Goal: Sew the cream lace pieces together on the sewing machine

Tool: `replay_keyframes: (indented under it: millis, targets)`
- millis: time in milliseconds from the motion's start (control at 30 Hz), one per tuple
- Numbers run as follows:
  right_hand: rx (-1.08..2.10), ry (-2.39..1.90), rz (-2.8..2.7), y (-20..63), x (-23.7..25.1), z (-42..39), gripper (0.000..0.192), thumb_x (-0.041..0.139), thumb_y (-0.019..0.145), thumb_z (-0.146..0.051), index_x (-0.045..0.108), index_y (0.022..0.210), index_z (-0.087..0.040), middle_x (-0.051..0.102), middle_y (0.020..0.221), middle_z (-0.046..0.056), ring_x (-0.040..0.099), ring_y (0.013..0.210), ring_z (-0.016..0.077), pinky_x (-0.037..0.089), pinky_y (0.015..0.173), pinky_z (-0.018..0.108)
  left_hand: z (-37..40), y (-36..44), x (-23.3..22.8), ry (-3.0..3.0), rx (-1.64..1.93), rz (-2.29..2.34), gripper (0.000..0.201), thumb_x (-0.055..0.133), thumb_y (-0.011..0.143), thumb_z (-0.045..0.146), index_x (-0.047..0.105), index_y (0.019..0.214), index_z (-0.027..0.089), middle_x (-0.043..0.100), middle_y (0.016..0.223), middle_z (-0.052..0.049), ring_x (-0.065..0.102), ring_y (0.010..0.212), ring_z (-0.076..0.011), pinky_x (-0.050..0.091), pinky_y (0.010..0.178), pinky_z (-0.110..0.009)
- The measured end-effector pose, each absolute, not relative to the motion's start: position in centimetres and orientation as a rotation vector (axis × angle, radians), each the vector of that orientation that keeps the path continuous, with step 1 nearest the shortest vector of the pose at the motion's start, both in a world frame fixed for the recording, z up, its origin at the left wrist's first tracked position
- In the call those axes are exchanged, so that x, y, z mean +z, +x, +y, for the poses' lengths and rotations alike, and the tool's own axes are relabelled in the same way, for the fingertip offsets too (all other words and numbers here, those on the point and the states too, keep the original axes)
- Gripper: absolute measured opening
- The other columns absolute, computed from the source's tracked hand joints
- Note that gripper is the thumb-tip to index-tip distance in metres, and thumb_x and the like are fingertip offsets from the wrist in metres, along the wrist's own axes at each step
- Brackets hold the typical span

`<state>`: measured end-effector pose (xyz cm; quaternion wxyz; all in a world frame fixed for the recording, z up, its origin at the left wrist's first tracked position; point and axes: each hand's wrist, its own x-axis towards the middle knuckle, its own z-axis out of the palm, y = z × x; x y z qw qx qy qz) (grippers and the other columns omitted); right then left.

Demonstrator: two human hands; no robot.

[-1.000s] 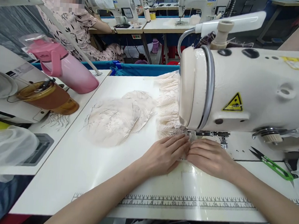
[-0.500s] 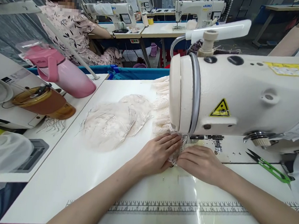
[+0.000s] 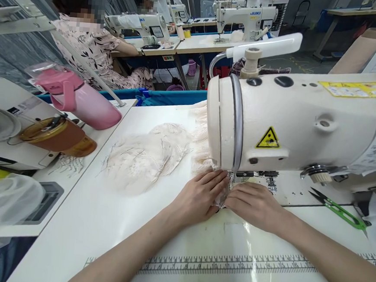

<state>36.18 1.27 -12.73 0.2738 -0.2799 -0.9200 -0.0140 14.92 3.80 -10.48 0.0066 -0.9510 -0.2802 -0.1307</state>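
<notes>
My left hand (image 3: 199, 196) and my right hand (image 3: 254, 205) lie side by side on the white table (image 3: 104, 212), fingertips meeting on a small piece of cream lace (image 3: 226, 185) just in front of the sewing machine's needle area. Both hands press and pinch this lace flat. The white sewing machine (image 3: 293, 123) hangs over them, hiding the needle. A strip of lace (image 3: 201, 137) runs back behind the machine head.
A pile of cream lace pieces (image 3: 144, 155) lies left of my hands. Green thread snips (image 3: 339, 209) rest at right. A pink flask (image 3: 80, 100) and a brown jar (image 3: 58, 135) lie at left. A printed ruler (image 3: 230, 261) runs along the front edge. Another person sits at the back left.
The view has shifted slightly up and right. My hands stay together on the lace and have drawn a little toward me from the presser foot.
</notes>
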Motion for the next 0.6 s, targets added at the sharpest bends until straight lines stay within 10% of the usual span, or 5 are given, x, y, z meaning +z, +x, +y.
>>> replay_keyframes:
  millis: [600]
  targets:
    - [-0.087, -0.899, -2.479, 37.4, -11.5, 1.5, 0.019, 0.043, 0.093, -0.015, 0.060, 0.088, -0.020, 0.065, 0.084, 0.003, 0.058, 0.088, 0.0144, 0.047, 0.075, 0.026, 3.1, 16.0, -10.7, -2.892, -0.447, -0.969, 0.048, 0.045, 0.086, 0.029, 0.053, 0.127, 0.006, 0.059, 0.126, -0.016, 0.049, 0.124, -0.0312, 0.040, 0.103, -0.047]
